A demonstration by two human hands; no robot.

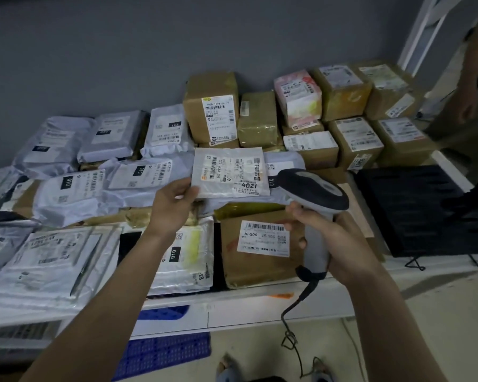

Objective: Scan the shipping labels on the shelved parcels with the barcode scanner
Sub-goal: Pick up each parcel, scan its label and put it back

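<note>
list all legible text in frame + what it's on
"4021": flat grey mailer held by the left hand
"J6-506": label on brown box
"010": black tag on white mailer
"010": grey mailer
"010": white mailer
Remaining label print and barcodes: too small or blurred.

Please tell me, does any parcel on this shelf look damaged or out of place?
Nothing looks clearly damaged. The soft grey plastic mailers lie crumpled and overlapping at mixed angles. The left hand holds up one flat grey mailer marked 4021, while the right hand grips the grey handheld barcode scanner.
</note>
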